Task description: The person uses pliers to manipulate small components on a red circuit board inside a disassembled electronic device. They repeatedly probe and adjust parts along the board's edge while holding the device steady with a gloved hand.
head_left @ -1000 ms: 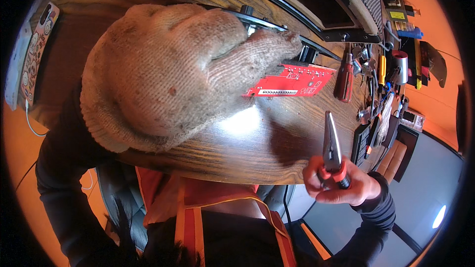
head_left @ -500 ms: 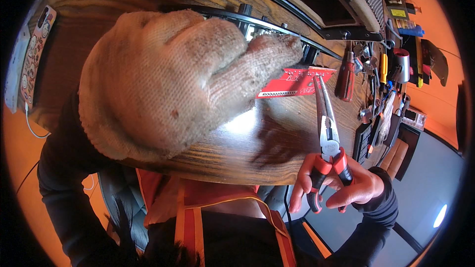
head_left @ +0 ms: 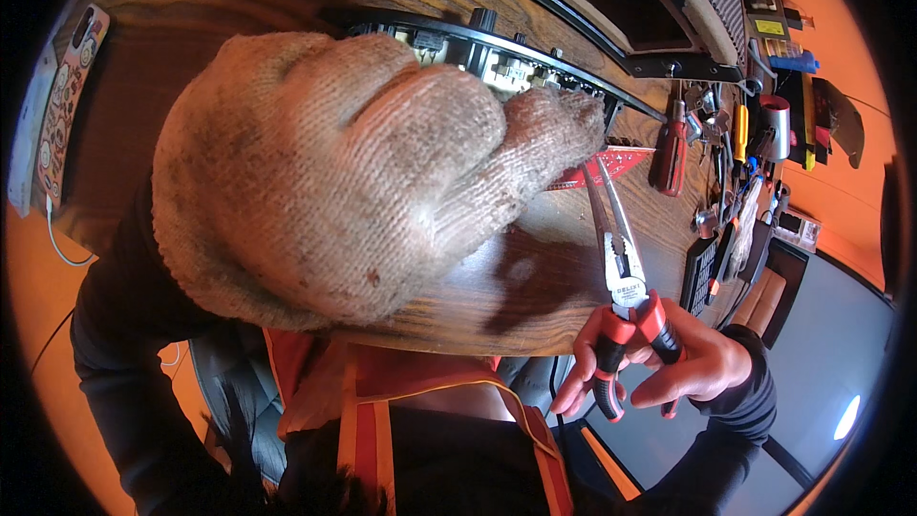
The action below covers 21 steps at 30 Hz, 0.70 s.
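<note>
My left hand, in a dirty knitted work glove, is closed around the assembly, its thumb and fingers hiding much of it. Out from behind the glove juts a red circuit board beside a long black panel with knobs. Bare, my right hand grips the red-and-black handles of long-nose pliers. The slender jaws stand slightly apart, their tips at the board's near edge by the gloved fingertips. Whether they touch the board I cannot tell.
A large dark open-framed cabinet stands at the far side of the wooden table. A red screwdriver and assorted tools lie to the right. A phone in a patterned case, with a cable plugged in, is at the left edge.
The gloved hand has shifted slightly right and nearer, and the board has tilted, showing less of its red face. The pliers' jaws have moved a little left and spread wider.
</note>
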Available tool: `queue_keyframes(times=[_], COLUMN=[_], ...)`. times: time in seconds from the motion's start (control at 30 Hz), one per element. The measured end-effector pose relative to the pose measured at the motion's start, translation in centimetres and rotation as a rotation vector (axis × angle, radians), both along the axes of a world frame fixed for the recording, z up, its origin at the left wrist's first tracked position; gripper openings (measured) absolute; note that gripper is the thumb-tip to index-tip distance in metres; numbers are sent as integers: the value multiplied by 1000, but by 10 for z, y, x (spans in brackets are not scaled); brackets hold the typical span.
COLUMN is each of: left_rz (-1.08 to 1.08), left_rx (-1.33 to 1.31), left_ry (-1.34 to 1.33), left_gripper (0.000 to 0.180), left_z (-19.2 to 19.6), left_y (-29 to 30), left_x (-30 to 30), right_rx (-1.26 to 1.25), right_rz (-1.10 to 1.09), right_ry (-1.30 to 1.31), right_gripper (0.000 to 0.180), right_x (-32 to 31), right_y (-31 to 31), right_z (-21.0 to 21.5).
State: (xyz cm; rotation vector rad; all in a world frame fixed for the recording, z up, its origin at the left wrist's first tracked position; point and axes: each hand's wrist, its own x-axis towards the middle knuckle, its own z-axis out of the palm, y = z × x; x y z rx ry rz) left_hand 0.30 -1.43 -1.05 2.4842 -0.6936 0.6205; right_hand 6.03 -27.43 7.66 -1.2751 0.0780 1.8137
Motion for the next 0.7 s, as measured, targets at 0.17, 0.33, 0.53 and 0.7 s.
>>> queue_keyframes(times=[0.17,0.33,0.53,0.7], left_rz=[26,3,-12,18], left_rx=[118,146,86,165], left_ry=[-17,5,27,0], left_gripper=[37,43,51,53], left_z=[7,7,4,8], left_y=[0,0,3,2], left_x=[-4,-5,-6,-6], right_rx=[-53,-116,-93,-81], right_rz=[54,12,183,121], right_ry=[7,-10,-490,-369], right_gripper=[34,26,16,25], right_x=[5,5,-7,-11], right_y=[-5,-1,-1,0], right_z=[5,11,0,-2])
